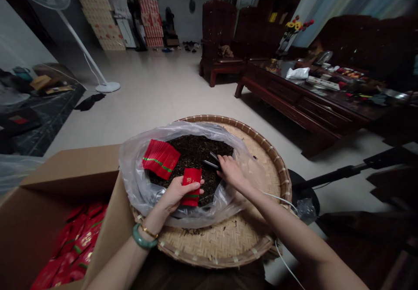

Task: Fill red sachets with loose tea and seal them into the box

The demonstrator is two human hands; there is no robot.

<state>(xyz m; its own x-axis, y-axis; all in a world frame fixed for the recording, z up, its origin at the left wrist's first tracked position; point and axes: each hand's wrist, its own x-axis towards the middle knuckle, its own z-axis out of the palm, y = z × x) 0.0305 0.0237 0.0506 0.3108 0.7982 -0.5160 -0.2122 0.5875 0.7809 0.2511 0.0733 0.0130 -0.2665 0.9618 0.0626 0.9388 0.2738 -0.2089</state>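
Observation:
My left hand point(177, 191) holds a small red packet point(192, 186) with gold lettering and a green stripe, thumb across its front. In my right hand point(230, 171) is a pair of metal tongs point(211, 163), their two tips apart over dark loose tea leaves point(196, 146). The leaves lie in a clear plastic bag point(137, 194) with its mouth spread wide. On the leaves at the left rests a fanned stack of red packets point(161, 157). Beneath the bag is a round woven bamboo tray point(228, 248) with stray leaves on it.
An open cardboard box point(107, 229) with many filled red packets point(81, 242) stands at the left. A white cord point(281, 198) crosses the tray's right rim. Beyond are a standing fan point(107, 86), a dark wooden table point(294, 102) with clutter, and stacked cartons point(152, 22).

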